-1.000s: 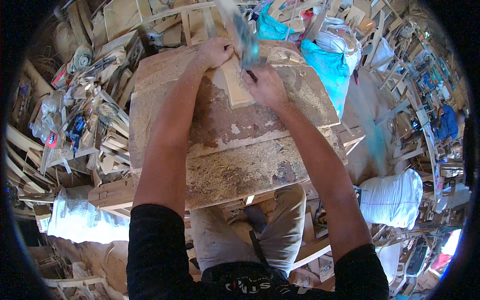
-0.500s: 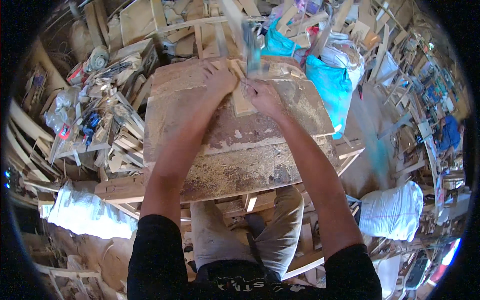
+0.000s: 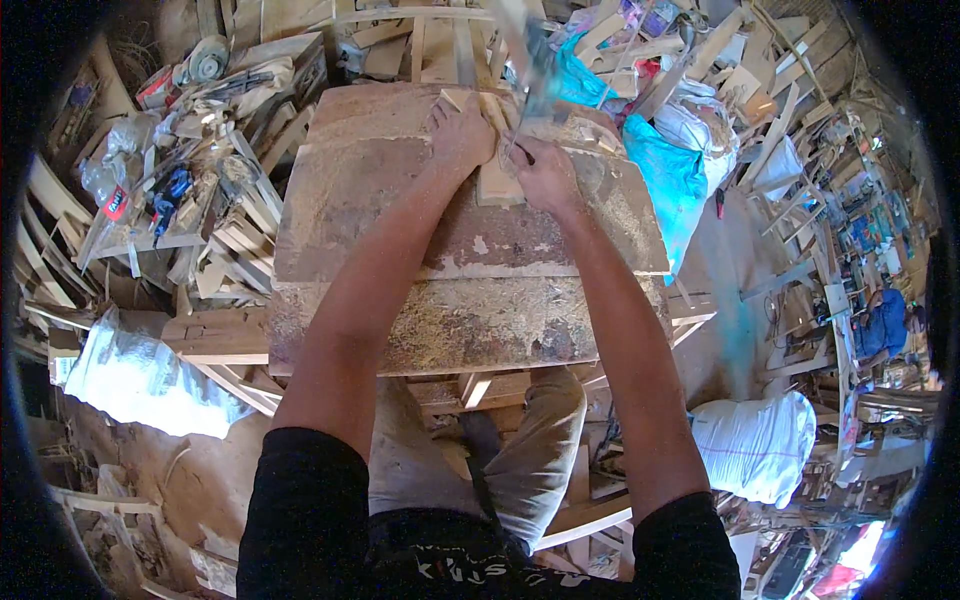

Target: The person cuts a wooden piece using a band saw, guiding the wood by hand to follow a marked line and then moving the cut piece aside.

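A pale piece of wood (image 3: 497,190) lies on the worn, sawdust-covered wooden tabletop (image 3: 500,245), towards its far side. My left hand (image 3: 463,138) presses on its left part, fingers bent over the far end. At its right edge my right hand (image 3: 546,178) is closed, thumb and fingers against the wood; a small dark patch shows at the fingertips, too unclear to name. Just beyond my hands stands a blurred blue-green upright part (image 3: 538,80), with a thin line running down to the wood between them.
Stacked wood offcuts (image 3: 235,180) crowd the left side, with a plastic bottle (image 3: 112,200) on them. A turquoise sack (image 3: 665,180) touches the right edge; a white sack (image 3: 755,445) lies lower right. Another person (image 3: 880,325) in blue is far right.
The whole view has shifted a little, so the table sits higher in it. My hands stay on the wood, and the left hand's fingers look closer together.
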A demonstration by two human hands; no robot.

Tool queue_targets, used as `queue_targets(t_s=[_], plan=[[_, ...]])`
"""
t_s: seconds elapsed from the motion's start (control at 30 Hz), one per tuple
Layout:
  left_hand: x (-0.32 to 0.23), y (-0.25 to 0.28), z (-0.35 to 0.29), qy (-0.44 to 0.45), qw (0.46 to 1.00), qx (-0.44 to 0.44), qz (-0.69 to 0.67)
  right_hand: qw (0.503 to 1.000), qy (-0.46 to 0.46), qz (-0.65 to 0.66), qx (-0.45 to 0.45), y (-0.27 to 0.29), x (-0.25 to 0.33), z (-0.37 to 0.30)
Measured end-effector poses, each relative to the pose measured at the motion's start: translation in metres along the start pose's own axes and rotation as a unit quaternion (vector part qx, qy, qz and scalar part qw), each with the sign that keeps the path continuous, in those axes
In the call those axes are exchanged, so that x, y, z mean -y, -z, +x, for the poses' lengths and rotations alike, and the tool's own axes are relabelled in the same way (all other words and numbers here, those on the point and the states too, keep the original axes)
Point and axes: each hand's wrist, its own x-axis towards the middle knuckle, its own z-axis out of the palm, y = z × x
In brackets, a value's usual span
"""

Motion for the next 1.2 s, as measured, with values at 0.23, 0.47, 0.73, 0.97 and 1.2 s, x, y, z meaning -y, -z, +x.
queue_targets(t_s=[0.23, 0.47, 0.73, 0.97, 1.2], plan=[[0.003, -0.004, 0.004, -0.009, 1.000, 0.001, -0.008, 0.999, 0.004, 0.025, -0.026, 0.000, 0.004, 0.001], [0.009, -0.011, 0.010, -0.010, 1.000, -0.009, 0.008, 0.998, 0.029, 0.010, -0.053, -0.008, -0.001, 0.006], [0.005, -0.011, 0.012, -0.017, 1.000, -0.012, -0.003, 0.998, -0.010, -0.046, -0.029, -0.015, -0.015, 0.011], [0.006, -0.011, 0.015, -0.011, 1.000, 0.010, 0.025, 0.999, -0.013, -0.024, -0.023, -0.012, -0.011, 0.012], [0.005, -0.010, 0.017, -0.008, 1.000, 0.006, 0.004, 0.994, -0.030, -0.093, -0.043, -0.017, -0.014, 0.014]])
